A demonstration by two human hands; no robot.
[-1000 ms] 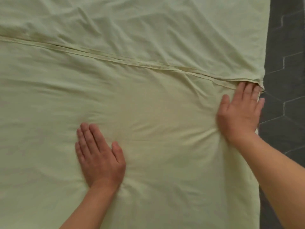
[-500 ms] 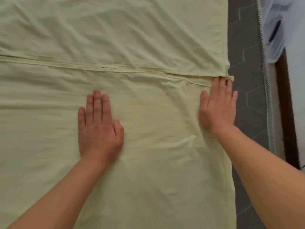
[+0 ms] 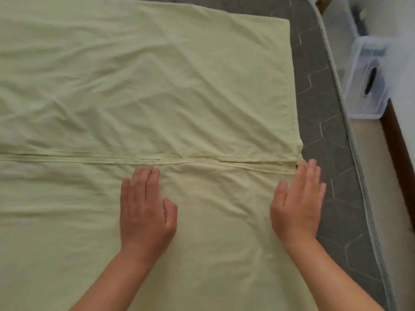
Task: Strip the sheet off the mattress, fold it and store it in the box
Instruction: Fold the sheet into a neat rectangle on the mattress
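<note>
A pale green sheet [image 3: 157,86] lies spread flat over the grey quilted mattress [image 3: 325,153]. Two hemmed edges meet in a seam line [image 3: 202,161] running left to right across the middle. My left hand [image 3: 146,209] lies flat, palm down, on the near half just below that line. My right hand [image 3: 296,203] presses flat at the sheet's right edge, fingertips at the corner where the hems end. Both hands have straight fingers and grip nothing. A clear plastic box [image 3: 366,79] stands on the floor right of the mattress.
The mattress's corded edge [image 3: 350,135] runs down the right side, with a bare grey strip between it and the sheet. Beyond it are pale floor [image 3: 377,164] and a dark wooden strip [image 3: 402,164] along the wall.
Both hands have slid up the near half toward the hem line. The view has swung up and right, bringing the mattress edge, the floor and the plastic box into sight.
</note>
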